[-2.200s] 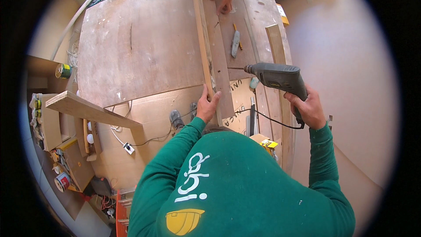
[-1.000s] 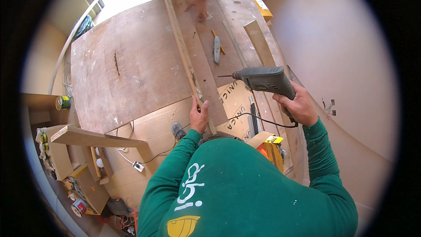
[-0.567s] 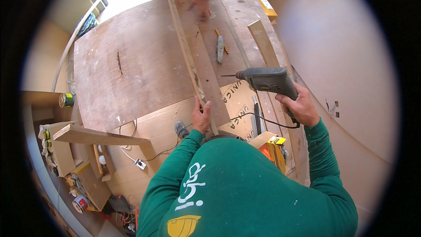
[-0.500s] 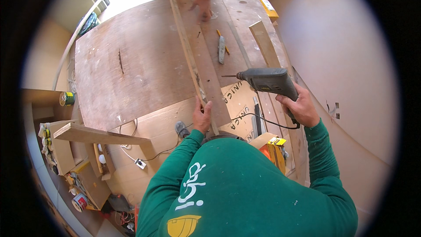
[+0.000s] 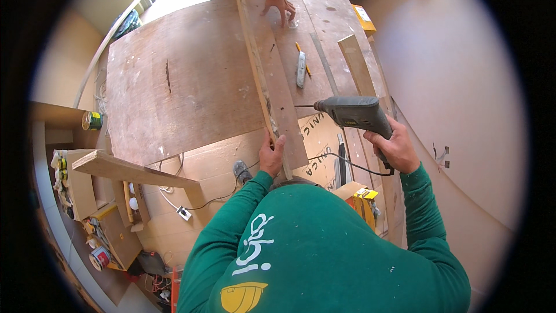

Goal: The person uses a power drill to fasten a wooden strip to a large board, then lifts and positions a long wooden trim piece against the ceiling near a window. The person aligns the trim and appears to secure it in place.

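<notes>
Wooden strip [image 5: 260, 75] within left hand [image 5: 271, 155] fingers [image 5: 278, 145]

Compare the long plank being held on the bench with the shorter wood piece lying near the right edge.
The long plank spans the bench, gripped at the near end by the left hand and steadied at the far end by another person's hand; the shorter wood piece lies untouched. The drill in the right hand points at the plank, not the shorter piece. Both are pale bare timber.

surface [image 5: 191, 87]: worn plywood, showing matt, scuffed, paint-flecked
plank [image 5: 272, 81]: bare wood, looking rough and dusty
drill [image 5: 353, 113]: grey plastic body appearing matt; metal bit glinting
sleeves [image 5: 231, 220]: green cloth, looking soft
</notes>
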Demonstrator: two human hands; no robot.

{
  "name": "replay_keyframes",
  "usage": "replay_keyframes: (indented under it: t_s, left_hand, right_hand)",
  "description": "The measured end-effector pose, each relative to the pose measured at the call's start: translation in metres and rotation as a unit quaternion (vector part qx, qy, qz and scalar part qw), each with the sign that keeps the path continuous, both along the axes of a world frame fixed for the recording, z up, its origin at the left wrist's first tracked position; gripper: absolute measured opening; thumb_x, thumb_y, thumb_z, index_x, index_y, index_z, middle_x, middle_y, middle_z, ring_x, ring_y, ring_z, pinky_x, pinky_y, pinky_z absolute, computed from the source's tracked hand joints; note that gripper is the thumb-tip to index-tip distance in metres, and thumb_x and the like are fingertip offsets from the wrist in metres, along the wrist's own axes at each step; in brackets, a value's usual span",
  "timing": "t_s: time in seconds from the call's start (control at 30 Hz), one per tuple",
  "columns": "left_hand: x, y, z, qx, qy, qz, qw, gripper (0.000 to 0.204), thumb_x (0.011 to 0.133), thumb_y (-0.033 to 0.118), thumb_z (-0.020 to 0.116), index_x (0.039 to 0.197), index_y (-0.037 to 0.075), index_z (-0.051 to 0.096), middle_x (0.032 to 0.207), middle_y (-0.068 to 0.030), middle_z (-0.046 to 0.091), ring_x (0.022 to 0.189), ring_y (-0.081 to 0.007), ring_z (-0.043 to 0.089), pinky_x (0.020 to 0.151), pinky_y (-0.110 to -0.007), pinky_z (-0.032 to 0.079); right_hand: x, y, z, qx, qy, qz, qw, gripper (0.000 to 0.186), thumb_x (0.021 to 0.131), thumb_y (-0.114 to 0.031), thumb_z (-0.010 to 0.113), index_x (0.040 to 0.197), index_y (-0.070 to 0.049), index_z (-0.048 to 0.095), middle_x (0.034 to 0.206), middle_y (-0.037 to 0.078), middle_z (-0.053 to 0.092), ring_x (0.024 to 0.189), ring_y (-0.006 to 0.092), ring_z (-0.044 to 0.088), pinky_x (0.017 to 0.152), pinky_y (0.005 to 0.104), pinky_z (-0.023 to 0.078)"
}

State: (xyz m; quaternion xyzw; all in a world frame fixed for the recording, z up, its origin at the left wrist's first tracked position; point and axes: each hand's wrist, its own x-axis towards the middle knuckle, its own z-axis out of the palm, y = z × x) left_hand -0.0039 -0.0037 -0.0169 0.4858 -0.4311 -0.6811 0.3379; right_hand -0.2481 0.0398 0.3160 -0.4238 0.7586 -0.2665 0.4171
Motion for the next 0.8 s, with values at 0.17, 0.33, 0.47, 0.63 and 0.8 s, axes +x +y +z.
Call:
replay_keyframes:
  t_s: [0.17,0.33,0.47,0.63,0.8]
  left_hand:
    - [0.0,-0.001,-0.002,-0.03,-0.005,0.007,1.0,0.092,0.099,0.051,0.065,0.163,-0.001,0.025,0.135,-0.0203,0.065,0.115,-0.0236,0.064,0.099,-0.032,0.049]
    - [0.001,0.0,0.004,-0.015,-0.03,-0.004,0.999,0.091,0.099,0.052,0.063,0.163,-0.001,0.025,0.135,-0.0207,0.065,0.116,-0.0244,0.064,0.101,-0.033,0.049]
    - [0.002,0.0,0.0,-0.002,-0.028,-0.016,0.999,0.092,0.099,0.053,0.063,0.163,-0.001,0.024,0.135,-0.0209,0.065,0.117,-0.0247,0.064,0.101,-0.034,0.049]
    - [-0.001,-0.002,0.005,-0.008,0.011,-0.004,1.0,0.093,0.099,0.054,0.063,0.162,-0.003,0.025,0.136,-0.0225,0.064,0.119,-0.0259,0.063,0.102,-0.034,0.048]
    - [0.002,-0.002,0.0,-0.009,-0.028,-0.015,0.999,0.097,0.097,0.058,0.063,0.161,-0.005,0.026,0.141,-0.027,0.06,0.126,-0.0296,0.061,0.107,-0.035,0.046]
  right_hand:
    - [0.0,0.0,-0.001,-0.016,0.0,-0.003,1.0,0.029,0.094,-0.012,0.072,0.12,-0.002,0.065,0.077,-0.002,0.061,0.058,0.0063,0.054,0.052,0.024,0.045]
    - [-0.007,0.004,-0.008,-0.024,-0.022,-0.015,0.999,0.026,0.095,-0.011,0.072,0.117,-0.002,0.064,0.077,-0.002,0.061,0.058,0.0062,0.054,0.052,0.024,0.045]
    - [-0.006,0.005,-0.006,-0.02,-0.006,-0.015,1.0,0.025,0.095,-0.011,0.072,0.116,-0.002,0.064,0.076,-0.002,0.06,0.058,0.0062,0.054,0.052,0.0242,0.045]
    - [-0.007,0.001,-0.007,-0.004,-0.004,-0.016,1.0,0.023,0.095,-0.011,0.072,0.115,-0.002,0.064,0.072,-0.002,0.058,0.057,0.0063,0.053,0.052,0.0242,0.044]
    - [-0.005,-0.001,-0.003,0.001,0.01,-0.003,1.0,0.019,0.095,-0.012,0.071,0.111,-0.002,0.065,0.071,-0.002,0.058,0.056,0.0066,0.053,0.051,0.0246,0.043]
